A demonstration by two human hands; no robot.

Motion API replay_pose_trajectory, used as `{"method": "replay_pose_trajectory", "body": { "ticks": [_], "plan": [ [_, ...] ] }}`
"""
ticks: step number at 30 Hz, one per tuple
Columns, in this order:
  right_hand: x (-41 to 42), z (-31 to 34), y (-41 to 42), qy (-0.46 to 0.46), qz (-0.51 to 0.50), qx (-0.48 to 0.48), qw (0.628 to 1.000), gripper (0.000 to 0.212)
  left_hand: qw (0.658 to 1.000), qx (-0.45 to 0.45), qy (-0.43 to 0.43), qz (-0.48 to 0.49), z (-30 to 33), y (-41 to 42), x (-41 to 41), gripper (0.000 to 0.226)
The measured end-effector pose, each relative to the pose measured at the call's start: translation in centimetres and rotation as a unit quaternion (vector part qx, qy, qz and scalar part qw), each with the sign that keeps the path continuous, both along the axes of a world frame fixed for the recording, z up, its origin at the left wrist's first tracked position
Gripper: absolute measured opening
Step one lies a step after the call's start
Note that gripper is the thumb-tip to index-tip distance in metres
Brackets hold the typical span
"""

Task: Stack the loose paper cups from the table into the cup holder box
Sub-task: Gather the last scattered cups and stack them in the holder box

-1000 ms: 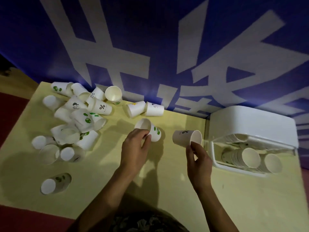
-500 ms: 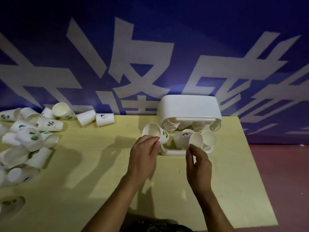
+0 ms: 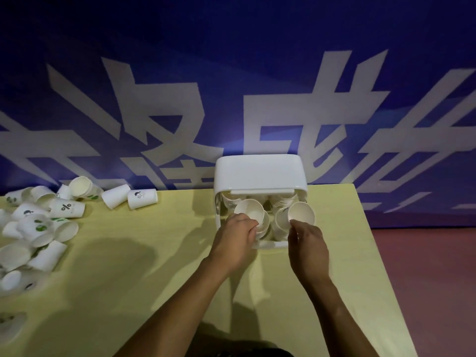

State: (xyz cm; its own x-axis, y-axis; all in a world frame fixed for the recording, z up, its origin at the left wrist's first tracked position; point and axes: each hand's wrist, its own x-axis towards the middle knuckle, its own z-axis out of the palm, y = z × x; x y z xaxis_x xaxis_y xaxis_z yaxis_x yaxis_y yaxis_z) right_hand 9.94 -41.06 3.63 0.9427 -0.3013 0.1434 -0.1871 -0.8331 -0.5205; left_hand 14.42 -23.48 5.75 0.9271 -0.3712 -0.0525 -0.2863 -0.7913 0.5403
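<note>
A white cup holder box [image 3: 260,173] stands at the table's far edge, its open front facing me with stacks of cups lying inside. My left hand [image 3: 235,238] grips a white paper cup [image 3: 248,208] by its rim at the mouth of the left stack. In my right hand [image 3: 307,244] is a second white cup [image 3: 301,213], held at the mouth of the right stack. Both cups show their open ends toward me. A heap of loose cups [image 3: 41,225] lies on the table's left side.
The yellow table [image 3: 154,279] ends at its right edge near the box, with red floor [image 3: 425,279] beyond. A blue wall with large white characters [image 3: 231,86] rises right behind the table. Two separate cups [image 3: 141,198] lie near the back edge, left of the box.
Both hands carried their cups from the middle of the table rightward and forward to the box's open front. The view swung right, so the loose pile now sits at the far left.
</note>
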Motion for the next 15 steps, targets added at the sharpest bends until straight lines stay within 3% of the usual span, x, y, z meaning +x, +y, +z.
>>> {"method": "replay_pose_trajectory", "body": {
  "ticks": [6,9,15],
  "plan": [
    [1.8,-2.5,-1.3,0.076,0.058,-0.095,0.991,0.017,0.993,0.091,0.08,-0.01,-1.8,-1.7,1.7,0.024],
    [2.2,-4.0,-1.7,0.12,0.078,-0.099,0.985,0.017,0.989,0.107,0.101,-0.014,-2.8,-2.5,1.9,0.024],
    [1.9,-4.8,-1.9,0.114,0.092,-0.082,0.986,0.016,0.992,0.089,0.094,-0.01,-4.8,-3.2,2.5,0.026]
  ]
}}
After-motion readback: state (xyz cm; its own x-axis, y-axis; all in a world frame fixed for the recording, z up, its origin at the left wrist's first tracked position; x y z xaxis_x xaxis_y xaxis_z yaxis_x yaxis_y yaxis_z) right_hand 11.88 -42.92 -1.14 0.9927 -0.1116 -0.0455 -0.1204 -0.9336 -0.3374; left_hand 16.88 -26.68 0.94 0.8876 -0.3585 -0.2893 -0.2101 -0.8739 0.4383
